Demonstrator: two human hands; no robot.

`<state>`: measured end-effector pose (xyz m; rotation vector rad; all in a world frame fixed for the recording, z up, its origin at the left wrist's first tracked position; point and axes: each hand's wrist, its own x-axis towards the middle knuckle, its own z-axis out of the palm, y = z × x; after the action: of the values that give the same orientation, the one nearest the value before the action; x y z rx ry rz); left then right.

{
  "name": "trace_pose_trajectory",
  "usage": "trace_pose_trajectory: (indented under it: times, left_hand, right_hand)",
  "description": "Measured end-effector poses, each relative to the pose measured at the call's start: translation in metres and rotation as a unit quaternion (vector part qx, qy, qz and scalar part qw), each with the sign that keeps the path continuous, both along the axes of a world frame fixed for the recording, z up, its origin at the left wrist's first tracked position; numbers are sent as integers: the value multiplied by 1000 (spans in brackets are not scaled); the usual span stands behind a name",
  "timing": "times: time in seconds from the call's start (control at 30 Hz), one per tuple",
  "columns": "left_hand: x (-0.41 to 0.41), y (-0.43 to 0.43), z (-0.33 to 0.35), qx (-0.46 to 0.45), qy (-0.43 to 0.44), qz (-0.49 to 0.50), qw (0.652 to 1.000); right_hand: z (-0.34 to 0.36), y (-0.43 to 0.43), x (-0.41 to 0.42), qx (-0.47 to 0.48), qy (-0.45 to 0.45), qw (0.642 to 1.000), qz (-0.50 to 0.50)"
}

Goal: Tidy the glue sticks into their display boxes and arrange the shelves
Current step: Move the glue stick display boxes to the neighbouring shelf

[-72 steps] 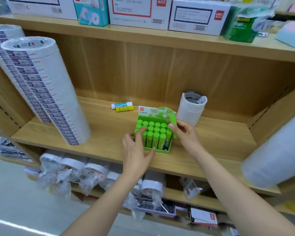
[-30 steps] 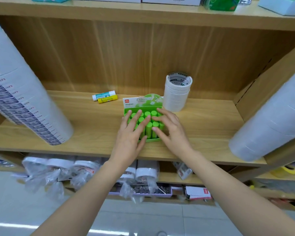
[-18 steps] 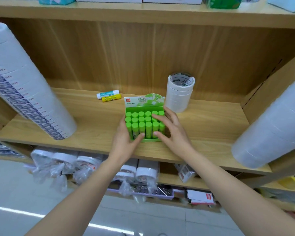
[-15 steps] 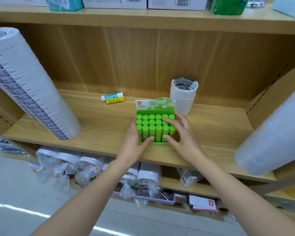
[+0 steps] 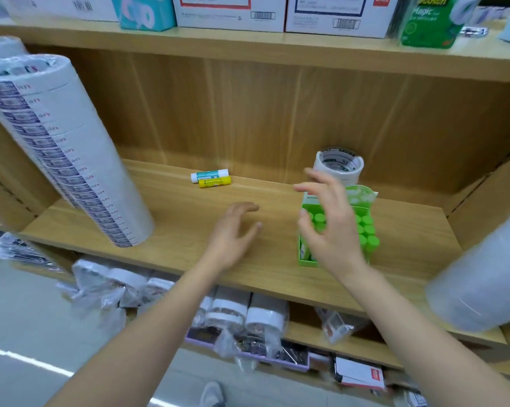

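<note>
Green display box (image 5: 361,198) of glue sticks (image 5: 367,230) on shelf (image 5: 174,230) | I see left hand (image 5: 233,235) loose, empty | right hand (image 5: 331,227) spread, empty, before box

The display box (image 5: 304,261) was bright green. Its glue sticks (image 5: 366,230) had green caps. One loose stick (image 5: 215,181) was yellow, the other stick (image 5: 209,175) white and blue-green. The shelf (image 5: 174,230) was light brown with wood lines.

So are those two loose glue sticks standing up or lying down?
Lying down: the teal-and-white stick and the yellow stick rest on their sides on the shelf.
</note>
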<state>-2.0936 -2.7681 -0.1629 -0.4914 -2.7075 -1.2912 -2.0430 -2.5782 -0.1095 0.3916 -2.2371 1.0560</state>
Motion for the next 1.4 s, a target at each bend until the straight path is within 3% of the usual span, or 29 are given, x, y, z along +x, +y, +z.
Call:
trace_pose_trajectory:
  times: [0.13,0.2,0.33,0.5,0.63,0.73,0.9,0.97,1.1,1.23,1.3,1.4]
  left_hand:
    - [-48,-53,-3,-51,24,131,990]
    - [-71,-69,-8,-89,27,145,985]
    - [-115,-79,-21,-145,24,122,982]
    - [-154,-77,-38,-212,-27,93,972]
    - [-158,-78,-44,-155,31,79,984]
    - [-146,-76,-46,-159,60,50,984]
    - [-123,-75,-42,-129,35,5,991]
    - [-117,-75,-35,-123,21,-8,992]
    - [-112,-79,-28,-50,-26,-27,998]
    - [-105,-81,-26,-73,-58,-18,996]
    - [-104,-81,-24,-99,-54,-25,993]
    - [-105,-82,-26,-91,-78,-25,993]
  right_hand:
    - [-22,-70,-52,30,-135,988,69]
    - [-46,-88,-84,98,-218,971,29]
    - [-86,-93,-118,275,-345,895,-72]
    - [-101,-93,-118,299,-326,891,-105]
    - [-104,-91,-119,284,-309,901,-108]
    - [-106,-90,-120,267,-296,911,-102]
    - [-99,-87,-123,85,-286,947,-116]
    - [-99,-90,-125,52,-271,954,-119]
    - [-104,-94,-121,43,-231,963,-128]
    - [-107,-88,-104,47,-150,986,-51]
    - [-106,-87,-100,87,-153,984,-14]
    - [-101,-83,-100,81,-182,979,-46]
